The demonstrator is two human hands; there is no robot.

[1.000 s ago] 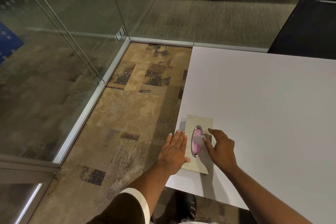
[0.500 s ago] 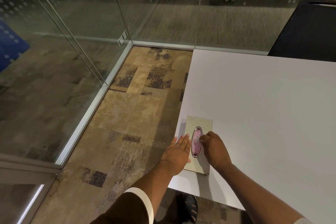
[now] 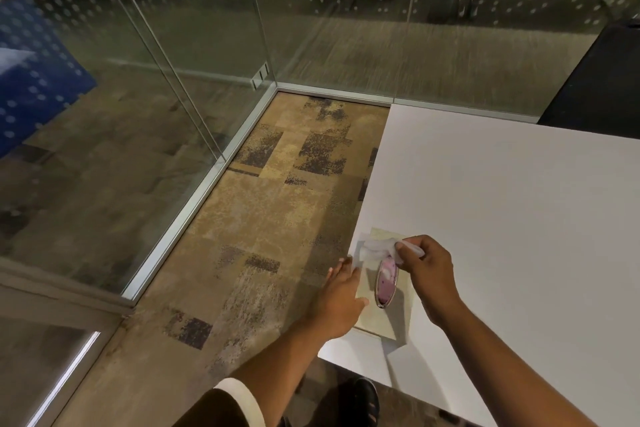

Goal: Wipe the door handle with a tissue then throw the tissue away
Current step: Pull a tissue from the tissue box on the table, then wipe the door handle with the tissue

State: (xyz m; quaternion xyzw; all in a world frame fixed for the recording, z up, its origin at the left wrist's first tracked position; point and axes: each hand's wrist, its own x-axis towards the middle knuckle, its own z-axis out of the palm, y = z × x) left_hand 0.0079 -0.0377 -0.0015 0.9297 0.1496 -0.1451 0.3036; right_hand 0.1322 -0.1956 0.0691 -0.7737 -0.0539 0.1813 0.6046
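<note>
Since half second ago: tissue (image 3: 375,248) pulled up out of box slot, right hand lifted with it; left hand unchanged on box.

Far left: glass partition (image 3: 145,107), patterned carpet (image 3: 263,225) below.
Left hand (image 3: 341,298) flat, fingers extended, palm pressing left edge of tissue box (image 3: 377,319), gripping nothing.
Tissue box at near-left corner of white table (image 3: 502,218), oval pink-lined slot (image 3: 386,282) on top.
Tissue white, crumpled, raised above far end of box.
Right hand (image 3: 427,267) pinching tissue between fingertips, above slot.
Door handle not seen.
</note>
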